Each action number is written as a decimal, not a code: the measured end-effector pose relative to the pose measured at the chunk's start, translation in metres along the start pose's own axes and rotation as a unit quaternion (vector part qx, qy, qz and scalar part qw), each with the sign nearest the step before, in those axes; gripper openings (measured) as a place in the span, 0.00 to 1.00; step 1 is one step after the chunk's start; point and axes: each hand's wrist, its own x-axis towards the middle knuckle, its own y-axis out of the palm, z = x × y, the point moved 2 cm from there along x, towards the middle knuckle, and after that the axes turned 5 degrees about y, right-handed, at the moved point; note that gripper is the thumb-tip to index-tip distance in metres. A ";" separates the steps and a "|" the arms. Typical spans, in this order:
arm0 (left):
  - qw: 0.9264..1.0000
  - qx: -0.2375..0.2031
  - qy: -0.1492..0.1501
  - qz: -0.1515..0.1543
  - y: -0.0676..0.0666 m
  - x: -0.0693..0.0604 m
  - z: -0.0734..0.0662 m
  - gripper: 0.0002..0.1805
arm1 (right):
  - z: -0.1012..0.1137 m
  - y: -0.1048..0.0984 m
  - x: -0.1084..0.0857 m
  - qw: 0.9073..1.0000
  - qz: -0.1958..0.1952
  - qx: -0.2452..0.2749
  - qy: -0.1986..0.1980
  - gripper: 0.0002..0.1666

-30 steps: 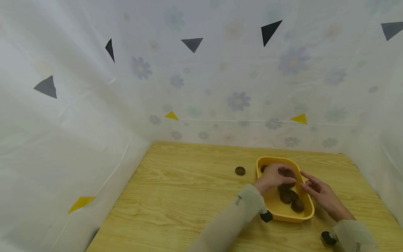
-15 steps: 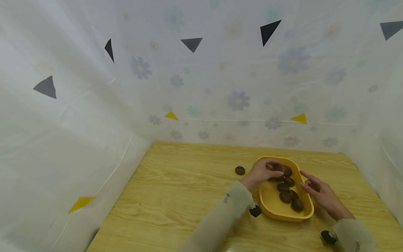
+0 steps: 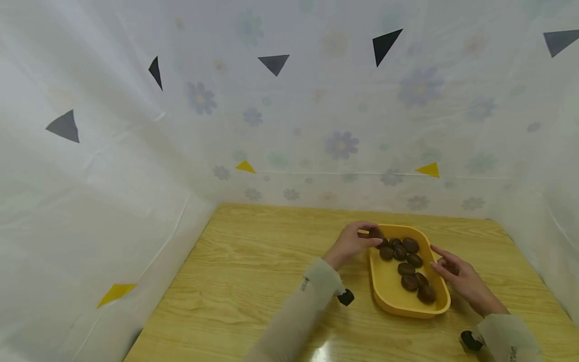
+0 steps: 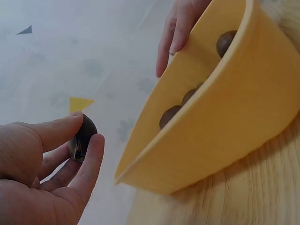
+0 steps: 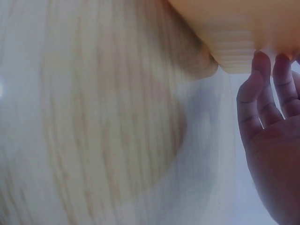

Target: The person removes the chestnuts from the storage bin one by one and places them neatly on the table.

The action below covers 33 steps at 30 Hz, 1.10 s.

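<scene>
In the head view my left hand (image 3: 350,245) is at the far left corner of a yellow plastic box (image 3: 388,300). Its thumb and fingers pinch a dark brown chestnut (image 4: 84,137), seen in the left wrist view apart from the box wall. Several more glossy chestnuts (image 3: 409,282) lie inside, mostly in the back and right part. My right hand (image 3: 468,284) rests against the box's right side, thumb and forefinger at the rim. In the right wrist view its loosely bent fingertips (image 5: 261,61) touch the outer wall.
The box stands toward the right of a wood-grain table (image 3: 253,271). A white sheet wall (image 3: 289,125) with pale flowers and dark and yellow triangles encloses the back and sides. A bright reflection shows near the table's front.
My left hand has moved left from inside the box to its far left corner, uncovering the chestnuts there. It now covers where a loose chestnut lay on the table. My right hand stays put.
</scene>
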 end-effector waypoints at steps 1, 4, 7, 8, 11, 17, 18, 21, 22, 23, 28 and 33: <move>1.000 0.000 0.000 -0.003 -0.004 -0.001 0.001 0.21 | 0.000 0.000 0.000 1.000 0.000 0.001 -0.001 0.39; 1.000 -0.001 -0.001 -0.010 -0.015 -0.004 0.002 0.21 | 0.000 0.001 0.000 1.000 0.000 0.001 0.001 0.39; 1.000 -0.012 -0.007 -0.012 -0.026 -0.007 0.004 0.22 | 0.000 0.001 0.001 1.000 0.000 0.000 0.008 0.40; 1.000 -0.018 -0.007 -0.013 -0.030 -0.008 0.005 0.22 | 0.000 0.001 0.001 1.000 0.000 -0.001 0.009 0.40; 0.999 -0.034 -0.007 -0.015 -0.041 -0.010 0.008 0.23 | 0.001 0.001 0.001 1.000 0.001 -0.001 0.010 0.40; 0.999 -0.039 0.000 -0.030 -0.059 -0.014 0.013 0.24 | 0.002 0.000 0.001 1.000 0.002 0.001 0.008 0.40; 0.999 -0.036 0.001 -0.032 -0.062 -0.015 0.014 0.24 | 0.002 0.000 0.001 1.000 0.001 0.000 0.009 0.40; 0.999 -0.022 0.001 -0.040 -0.070 -0.018 0.016 0.24 | 0.002 0.000 0.002 1.000 0.002 0.002 0.016 0.40; 0.999 -0.019 0.002 -0.042 -0.072 -0.018 0.017 0.24 | 0.002 0.001 0.002 1.000 0.003 0.002 0.019 0.41; 0.999 -0.014 0.004 -0.044 -0.075 -0.019 0.017 0.24 | 0.001 0.001 0.002 1.000 0.004 0.003 0.020 0.41; 0.999 -0.009 0.005 -0.049 -0.084 -0.022 0.023 0.24 | 0.000 0.001 0.000 1.000 0.003 0.001 0.019 0.40; 0.999 -0.018 -0.005 -0.051 -0.090 -0.024 0.028 0.24 | 0.001 0.001 -0.001 1.000 0.008 0.001 0.024 0.41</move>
